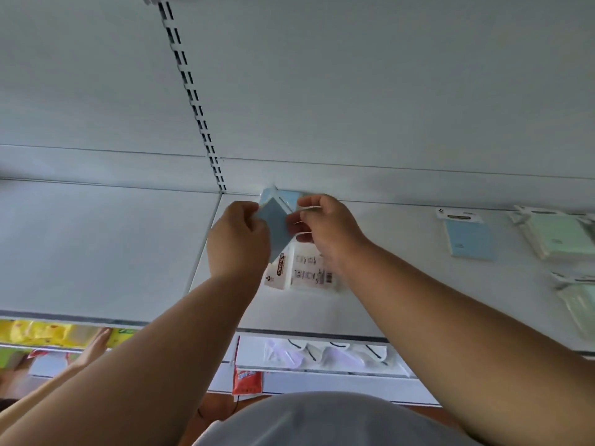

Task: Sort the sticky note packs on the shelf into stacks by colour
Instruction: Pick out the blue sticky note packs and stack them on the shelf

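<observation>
Both hands grip a blue sticky note pack above a white shelf.

Left hand (238, 239) and right hand (325, 230) pinch the blue pack (277, 230), tilted, long axis running 1 to 7 o'clock, over the shelf (402, 284).

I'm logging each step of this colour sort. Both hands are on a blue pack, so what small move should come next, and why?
Probably carry the blue sticky note pack, held by the left hand and right hand, rightward onto the light blue pack lying flat on the white shelf, since the colours match.
</observation>
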A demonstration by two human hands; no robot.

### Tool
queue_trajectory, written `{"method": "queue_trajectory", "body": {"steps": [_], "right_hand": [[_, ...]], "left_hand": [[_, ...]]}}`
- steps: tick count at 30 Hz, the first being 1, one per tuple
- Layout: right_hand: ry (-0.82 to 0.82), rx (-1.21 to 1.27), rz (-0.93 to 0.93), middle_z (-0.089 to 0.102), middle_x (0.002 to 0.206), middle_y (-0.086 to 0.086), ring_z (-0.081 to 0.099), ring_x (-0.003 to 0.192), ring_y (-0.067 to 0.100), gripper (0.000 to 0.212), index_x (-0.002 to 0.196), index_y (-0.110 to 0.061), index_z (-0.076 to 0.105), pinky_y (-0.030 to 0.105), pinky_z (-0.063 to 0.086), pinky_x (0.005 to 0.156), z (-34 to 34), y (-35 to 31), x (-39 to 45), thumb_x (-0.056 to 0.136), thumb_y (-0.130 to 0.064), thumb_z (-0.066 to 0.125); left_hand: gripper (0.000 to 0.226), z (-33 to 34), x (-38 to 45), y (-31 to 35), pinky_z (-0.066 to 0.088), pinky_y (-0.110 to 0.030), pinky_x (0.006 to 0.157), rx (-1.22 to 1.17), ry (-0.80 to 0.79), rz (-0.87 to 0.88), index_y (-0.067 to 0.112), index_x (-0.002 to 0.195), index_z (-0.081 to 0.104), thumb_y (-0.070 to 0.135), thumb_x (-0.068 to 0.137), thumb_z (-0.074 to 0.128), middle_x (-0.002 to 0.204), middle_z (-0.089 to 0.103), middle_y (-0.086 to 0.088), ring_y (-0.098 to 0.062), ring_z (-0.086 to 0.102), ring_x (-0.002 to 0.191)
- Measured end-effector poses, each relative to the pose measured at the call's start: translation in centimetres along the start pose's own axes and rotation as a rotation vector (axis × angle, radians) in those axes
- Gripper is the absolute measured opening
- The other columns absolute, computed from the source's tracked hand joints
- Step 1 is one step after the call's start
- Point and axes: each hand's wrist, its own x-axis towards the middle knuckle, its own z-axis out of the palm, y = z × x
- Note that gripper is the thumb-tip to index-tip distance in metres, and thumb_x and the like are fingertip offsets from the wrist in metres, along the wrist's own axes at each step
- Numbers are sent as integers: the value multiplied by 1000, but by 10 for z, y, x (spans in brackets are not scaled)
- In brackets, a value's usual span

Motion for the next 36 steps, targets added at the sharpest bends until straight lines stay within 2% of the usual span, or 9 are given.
{"method": "queue_trajectory", "body": {"steps": [2,5,8,11,15,18,21,25,36], "right_hand": [[81,-151,6,72,96,6,68,74,17,14,106,-13,60,33,56,69,-8,0,-2,95,-21,56],[103,-197,116,73,91,8,67,73,21,31,101,-11,63,36,58,69,-28,4,-6,93,-41,58],[161,33,179,69,94,13,67,77,24,23,101,-2,62,40,58,73,-62,8,-11,95,-24,59],[295,109,141,65,104,9,63,88,23,17,105,-14,61,38,56,75,-115,18,-15,88,-14,65],[460,-176,56,62,97,-6,59,91,14,28,107,-27,59,32,50,78,-193,44,-32,82,-19,70],[447,-411,51,59,89,-7,58,85,16,27,106,-23,59,29,47,76,-242,60,-48,82,-19,72],[379,-613,91,61,90,-6,59,88,20,25,104,-23,58,26,41,73,-286,69,-61,82,-22,70],[294,-925,66,66,100,-4,61,98,24,20,100,-28,56,35,47,89,-315,73,-68,81,-27,63],[252,-1063,-187,54,108,9,58,96,32,28,106,-14,53,35,45,75,-307,72,-73,82,-22,67]], "left_hand": [[33,1,-1,9,38,-18,68,-94,60,19,22,114,63,10,89,44,96,60,12,-9,52,87],[32,16,-8,24,44,-17,62,-230,-10,-20,27,113,62,13,91,42,89,59,17,-10,59,83],[27,44,-28,35,56,-30,68,-313,-171,-85,31,108,60,16,91,46,86,64,13,-12,65,78],[22,75,-58,48,54,-19,60,-301,-352,-16,27,108,58,14,90,57,89,69,10,-11,69,65],[24,119,-103,74,58,-33,71,-130,-522,104,28,104,61,20,83,68,93,68,12,-13,70,70],[25,147,-132,93,54,-30,73,-22,-594,149,29,102,59,23,80,69,94,67,12,-14,67,76],[29,174,-165,113,39,-21,70,114,-614,190,23,107,60,23,79,69,97,65,9,-13,58,82],[36,194,-194,128,37,-21,73,227,-609,166,18,113,59,23,78,66,105,66,3,-19,59,94],[38,188,-214,139,39,-26,71,309,-487,175,21,113,55,20,76,64,105,60,1,-20,55,86]]}}
